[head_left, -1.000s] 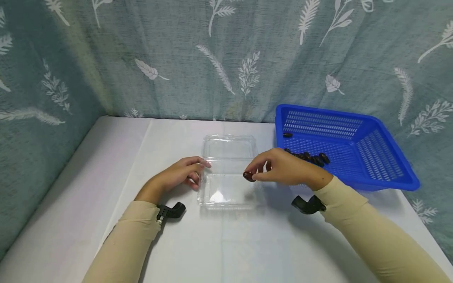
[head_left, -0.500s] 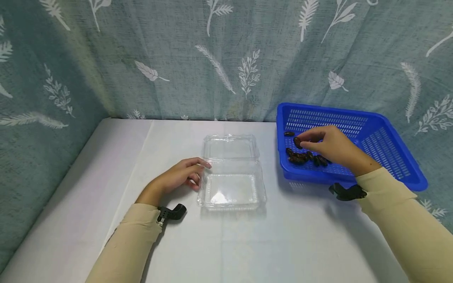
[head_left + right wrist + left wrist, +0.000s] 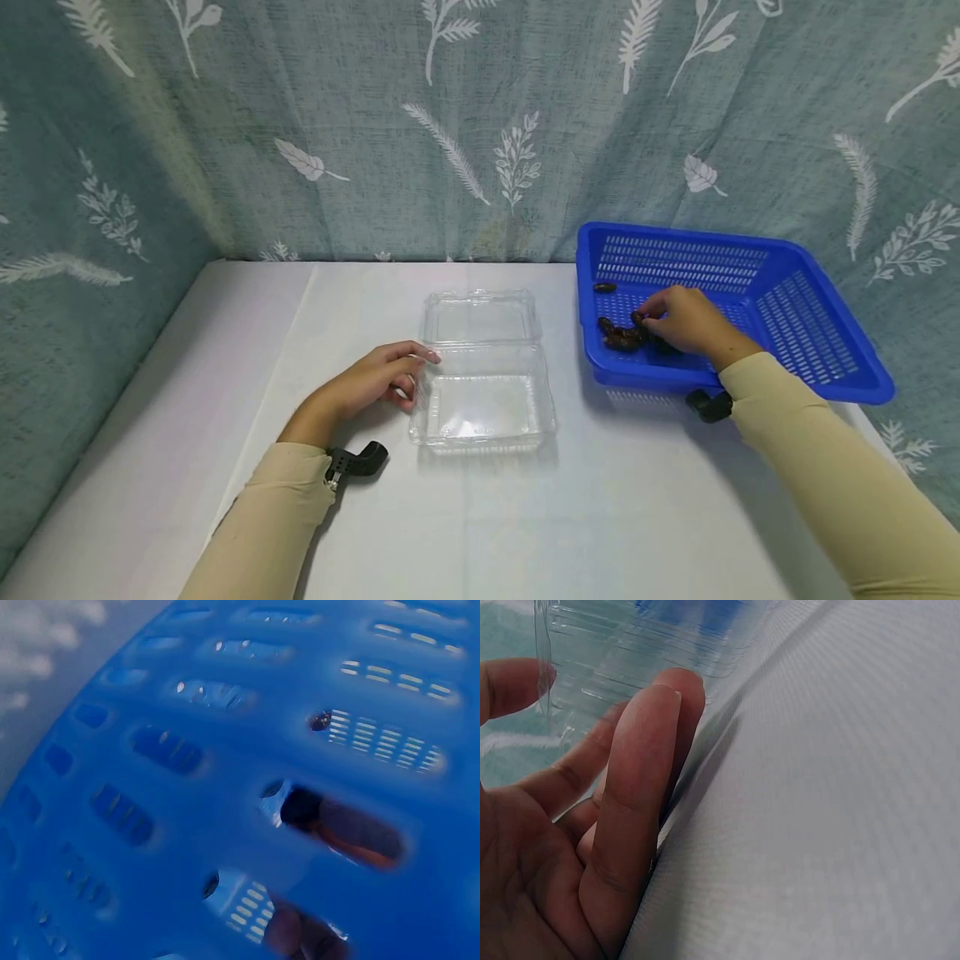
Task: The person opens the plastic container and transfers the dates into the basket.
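Note:
A clear plastic clamshell box lies with its lid folded back on the white table. At its left side rests my left hand, fingers loosely bent; in the left wrist view a fingertip touches the clear wall. My right hand is inside the blue basket, pinching a dark brown date between thumb and fingertips. Several more dates lie beside and beneath that hand, partly hidden. In the right wrist view the basket wall covers most of the hand.
One date lies apart near the basket's far left corner. A patterned green curtain hangs behind the white table. The basket stands at the table's right side, to the right of the clear box.
From over the clear box, where it held a date, my right hand has moved right into the basket and then lower among the dates. The left hand has stayed at the box.

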Motion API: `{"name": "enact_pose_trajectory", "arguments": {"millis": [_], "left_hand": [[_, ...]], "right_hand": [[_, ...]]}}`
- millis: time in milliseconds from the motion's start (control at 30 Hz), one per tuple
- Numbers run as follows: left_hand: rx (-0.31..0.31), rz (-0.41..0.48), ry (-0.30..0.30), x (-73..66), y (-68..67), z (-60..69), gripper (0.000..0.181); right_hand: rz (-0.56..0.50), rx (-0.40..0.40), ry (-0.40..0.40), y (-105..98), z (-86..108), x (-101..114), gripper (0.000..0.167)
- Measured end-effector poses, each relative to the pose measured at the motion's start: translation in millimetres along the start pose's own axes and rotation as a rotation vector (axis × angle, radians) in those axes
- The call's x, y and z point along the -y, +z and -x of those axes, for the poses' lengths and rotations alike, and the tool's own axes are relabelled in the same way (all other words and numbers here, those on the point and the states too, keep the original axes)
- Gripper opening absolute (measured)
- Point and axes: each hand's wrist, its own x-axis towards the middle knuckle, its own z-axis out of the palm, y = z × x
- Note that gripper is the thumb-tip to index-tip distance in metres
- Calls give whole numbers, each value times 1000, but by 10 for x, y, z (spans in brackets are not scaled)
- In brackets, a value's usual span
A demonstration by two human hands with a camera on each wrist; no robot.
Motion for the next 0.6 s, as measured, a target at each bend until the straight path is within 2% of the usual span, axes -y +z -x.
{"name": "enact_pose_trajectory", "arguments": {"millis": [133,200,333,400,433,500,600], "left_hand": [[-8,-12,2,0,-23,3,40],[-12,-22,7,11,-23,7,41],[-45,-24,20,33,-2,75,42],[-113,-64,38,14,14,175,44],[-168,-120,65,-3,15,245,44],[-311,-309,105,-55,-11,413,46],[-557,-705,161,-165,-106,671,49]], "right_hand": [[26,-2,6,16,8,27,28],[39,-27,11,15,38,45,30],[34,-144,-2,9,199,123,34],[34,-220,-32,11,319,173,34],[42,-254,-54,19,379,191,35],[80,-314,-97,30,501,229,36],[181,-368,-150,45,621,279,40]]}}
